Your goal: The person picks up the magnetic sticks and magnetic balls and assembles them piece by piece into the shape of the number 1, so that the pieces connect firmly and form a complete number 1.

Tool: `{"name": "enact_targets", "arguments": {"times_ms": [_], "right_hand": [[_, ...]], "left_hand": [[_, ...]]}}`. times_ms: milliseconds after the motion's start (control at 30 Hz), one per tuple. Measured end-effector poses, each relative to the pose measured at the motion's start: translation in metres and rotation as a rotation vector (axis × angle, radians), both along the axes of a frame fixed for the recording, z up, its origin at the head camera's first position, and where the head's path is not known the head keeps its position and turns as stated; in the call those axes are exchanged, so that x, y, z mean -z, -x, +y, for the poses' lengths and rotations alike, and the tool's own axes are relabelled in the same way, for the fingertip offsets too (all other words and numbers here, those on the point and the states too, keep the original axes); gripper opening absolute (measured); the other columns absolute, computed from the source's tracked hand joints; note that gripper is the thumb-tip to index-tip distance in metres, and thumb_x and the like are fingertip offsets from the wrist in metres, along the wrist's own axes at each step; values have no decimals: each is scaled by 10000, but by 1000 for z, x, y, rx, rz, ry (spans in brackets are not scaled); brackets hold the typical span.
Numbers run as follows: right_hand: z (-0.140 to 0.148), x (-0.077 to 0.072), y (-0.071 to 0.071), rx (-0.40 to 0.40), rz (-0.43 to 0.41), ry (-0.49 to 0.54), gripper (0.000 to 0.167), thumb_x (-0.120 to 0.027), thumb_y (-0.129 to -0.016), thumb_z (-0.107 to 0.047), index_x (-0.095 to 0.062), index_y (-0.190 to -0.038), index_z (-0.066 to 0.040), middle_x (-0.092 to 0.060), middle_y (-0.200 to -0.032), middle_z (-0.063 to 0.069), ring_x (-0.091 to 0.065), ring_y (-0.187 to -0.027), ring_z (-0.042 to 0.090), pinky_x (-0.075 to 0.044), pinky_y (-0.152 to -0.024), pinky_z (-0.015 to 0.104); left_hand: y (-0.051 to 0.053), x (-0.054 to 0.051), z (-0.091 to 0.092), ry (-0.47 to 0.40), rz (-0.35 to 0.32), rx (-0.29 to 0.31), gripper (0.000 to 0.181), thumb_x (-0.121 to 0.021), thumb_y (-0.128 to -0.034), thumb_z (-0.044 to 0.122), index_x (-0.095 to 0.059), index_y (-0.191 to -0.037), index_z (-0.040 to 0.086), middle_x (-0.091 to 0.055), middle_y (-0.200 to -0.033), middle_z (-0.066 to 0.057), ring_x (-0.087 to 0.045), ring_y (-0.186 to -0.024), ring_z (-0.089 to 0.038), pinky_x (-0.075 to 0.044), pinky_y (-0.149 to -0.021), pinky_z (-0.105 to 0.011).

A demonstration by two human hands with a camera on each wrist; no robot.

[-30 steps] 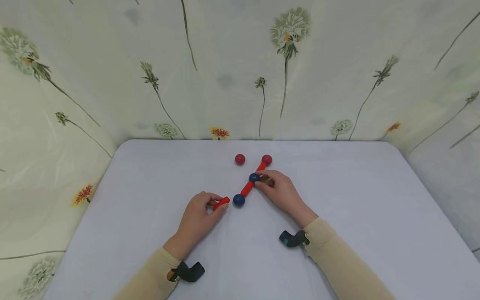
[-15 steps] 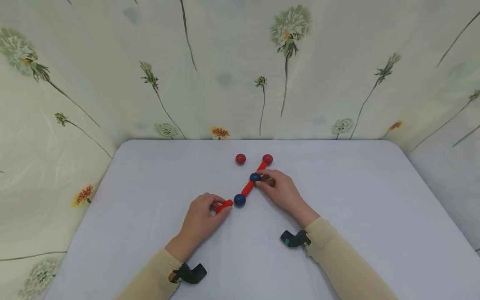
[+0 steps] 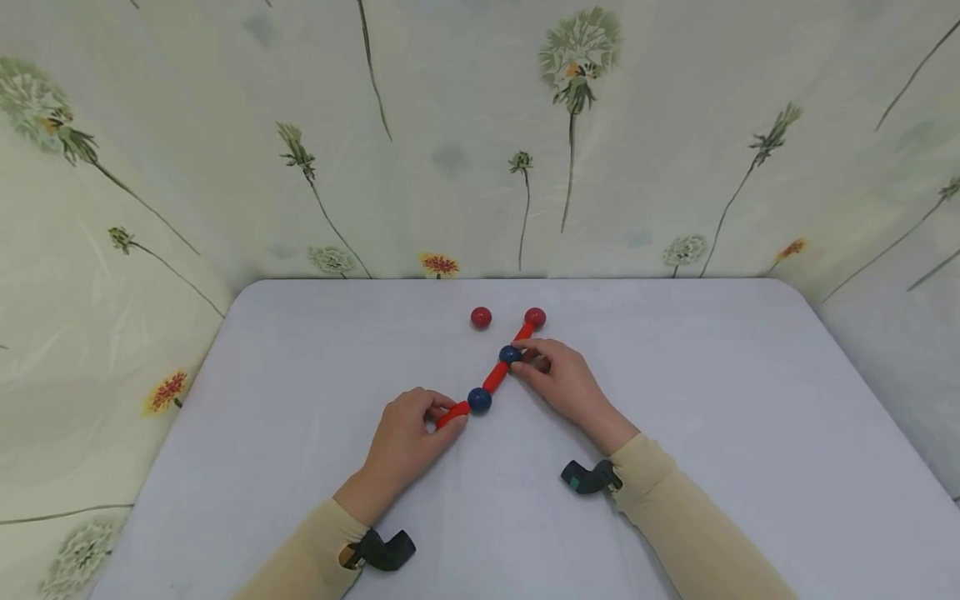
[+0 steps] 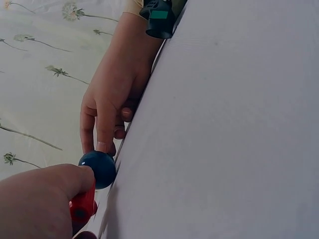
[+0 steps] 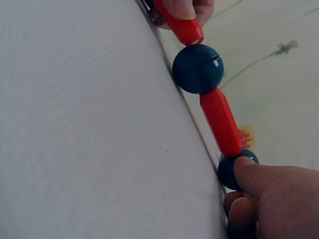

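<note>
My left hand [image 3: 408,437] pinches a red rod [image 3: 452,414] whose tip meets the near blue ball [image 3: 479,400]. In the right wrist view this rod [image 5: 188,31] touches the blue ball [image 5: 198,68], or nearly so. From that ball a second red rod [image 5: 220,122] runs to the farther blue ball [image 5: 229,172], which my right hand [image 3: 566,385] holds between thumb and fingers. Beyond it, another red rod [image 3: 524,332] leads to a red ball [image 3: 535,317] at the far end of the chain. Fingers partly cover the held rod and the held ball.
A loose red ball [image 3: 481,317] lies left of the chain's far end. Everything rests on a white-covered table [image 3: 315,350], its back edge against a flower-printed curtain [image 3: 465,167]. Dark wrist cameras [image 3: 386,550] jut out below both sleeves.
My left hand has moved slightly right, bringing the red rod from a small gap up to the near blue ball. My right hand has stayed almost still on the farther blue ball.
</note>
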State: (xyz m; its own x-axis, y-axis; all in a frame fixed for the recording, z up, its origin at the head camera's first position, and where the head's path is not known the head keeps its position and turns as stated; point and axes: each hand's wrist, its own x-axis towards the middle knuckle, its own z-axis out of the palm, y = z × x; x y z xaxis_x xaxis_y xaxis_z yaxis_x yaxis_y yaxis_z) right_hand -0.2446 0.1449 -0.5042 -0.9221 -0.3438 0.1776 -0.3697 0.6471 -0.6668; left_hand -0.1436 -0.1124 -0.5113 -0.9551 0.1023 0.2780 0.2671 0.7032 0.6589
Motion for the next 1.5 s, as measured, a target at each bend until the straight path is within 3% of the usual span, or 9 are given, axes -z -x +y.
{"name": "enact_targets", "arguments": {"times_ms": [500, 867, 1300, 1500], "right_hand": [[0, 1, 0, 0, 14, 2, 358, -729, -915, -296, -662, -1249, -186, -637, -1001, -13, -605, -785, 122, -514, -734, 319], [0, 2, 1, 2, 11, 3, 353, -729, -914, -299, -661, -1243, -193, -636, -991, -21, -603, -778, 115, -511, -726, 316], [-1, 3, -1, 5, 8, 15, 360, -732, -913, -288, -656, -1253, -200, -641, -1003, -23, -597, -775, 116, -512, -722, 312], [-1, 2, 0, 15, 16, 12, 352, -735, -910, -284, -663, -1245, -201, -640, -993, -26, -597, -769, 117, -513, -712, 311]], "left_hand": [[0, 2, 3, 24, 44, 7, 242, -791, -841, 344, -723, -995, 170, -587, -806, 102, -513, -761, -73, -447, -660, -282], [0, 3, 6, 86, 80, -42, 271, -778, -835, 391, -743, -973, 160, -581, -748, 108, -495, -732, -86, -416, -618, -272], [-2, -1, 8, 120, 26, -71, 251, -765, -841, 401, -751, -927, 166, -581, -729, 114, -501, -746, -101, -407, -631, -281], [-2, -2, 8, 105, 38, -62, 249, -773, -837, 392, -751, -927, 162, -581, -731, 111, -505, -744, -103, -409, -627, -284]]}}
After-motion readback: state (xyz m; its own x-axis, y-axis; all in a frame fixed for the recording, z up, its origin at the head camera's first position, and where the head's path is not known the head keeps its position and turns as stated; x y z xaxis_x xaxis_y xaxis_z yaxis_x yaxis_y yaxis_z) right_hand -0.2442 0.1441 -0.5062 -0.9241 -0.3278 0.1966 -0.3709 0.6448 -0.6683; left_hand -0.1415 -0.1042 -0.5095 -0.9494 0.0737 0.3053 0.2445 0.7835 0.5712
